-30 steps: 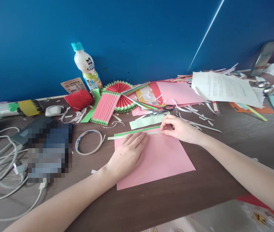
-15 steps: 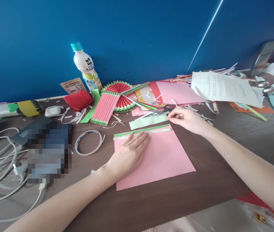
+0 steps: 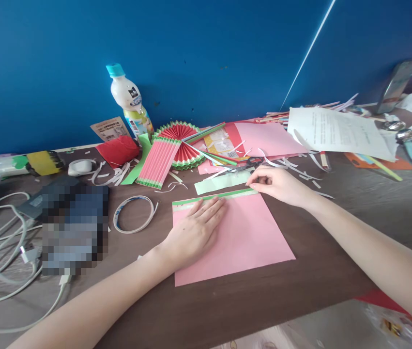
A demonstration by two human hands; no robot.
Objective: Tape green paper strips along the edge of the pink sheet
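Note:
A sheet of pink paper [image 3: 249,237] lies on the table, with a green strip [image 3: 187,200] along its far edge and a whitish band [image 3: 181,207] just below that. My left hand [image 3: 200,228] rests flat on the sheet, fingers stretched out, their tips near the band. At the sheet's far right corner, my right hand [image 3: 273,184] is closed in a pinch; whatever is between its fingertips is too small to tell. Behind the sheet is a pale green paper strip [image 3: 220,183], its right end close to my right fingers. Partly hidden scissors [image 3: 251,164] lie beyond.
A roll of tape [image 3: 151,213] lies left of the sheet. Pleated pink paper [image 3: 159,162] leans on a red-green paper fan [image 3: 178,135]. A bottle [image 3: 128,99] stands by the blue wall. Paper scraps, a printed sheet [image 3: 336,133] and white cables [image 3: 0,261] lie around.
My right hand has moved slightly left and nearer, from the pale green strip to the pink sheet's corner. The whitish band no longer sticks out past the left edge. My left hand stays flat.

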